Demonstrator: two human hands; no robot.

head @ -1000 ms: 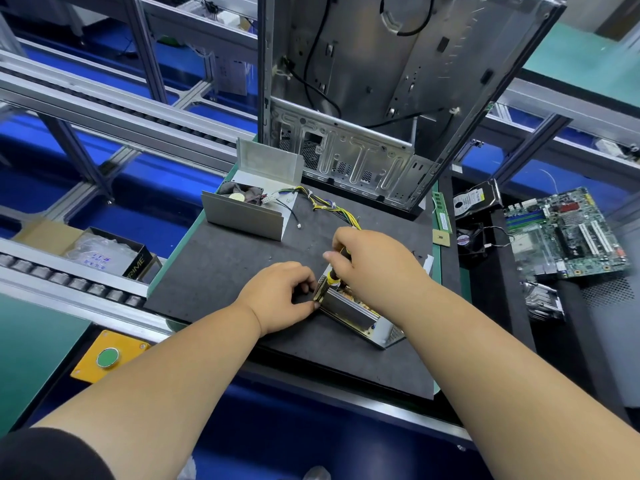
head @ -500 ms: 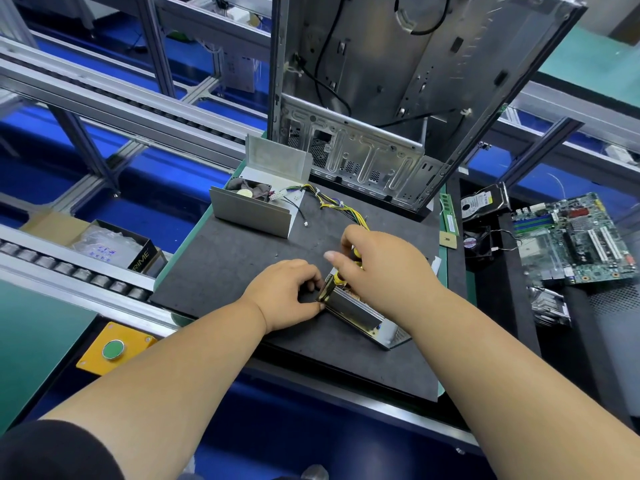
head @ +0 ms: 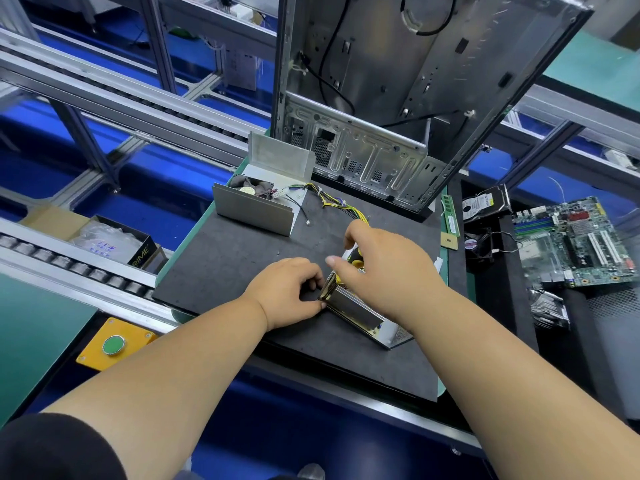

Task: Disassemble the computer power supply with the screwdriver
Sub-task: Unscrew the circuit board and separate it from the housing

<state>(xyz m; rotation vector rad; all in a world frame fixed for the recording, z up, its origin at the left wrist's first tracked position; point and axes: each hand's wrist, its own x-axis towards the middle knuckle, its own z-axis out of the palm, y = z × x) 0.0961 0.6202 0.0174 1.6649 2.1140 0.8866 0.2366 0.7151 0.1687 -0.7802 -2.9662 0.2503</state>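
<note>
Metal supply [head: 356, 311] wants steadying — left hand [head: 289, 289] pinches its end, right hand [head: 384, 271] wraps the screwdriver [head: 356, 256] — keep the tip square, press down.

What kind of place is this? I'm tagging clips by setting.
Probably a factory teardown station for computers: a roller conveyor runs past the mat, a stripped computer case stands behind, and a loose motherboard lies alongside.

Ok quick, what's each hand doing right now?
Left hand: fingers curled, gripping the end of the power supply.
Right hand: holding the yellow-handled screwdriver.
</note>
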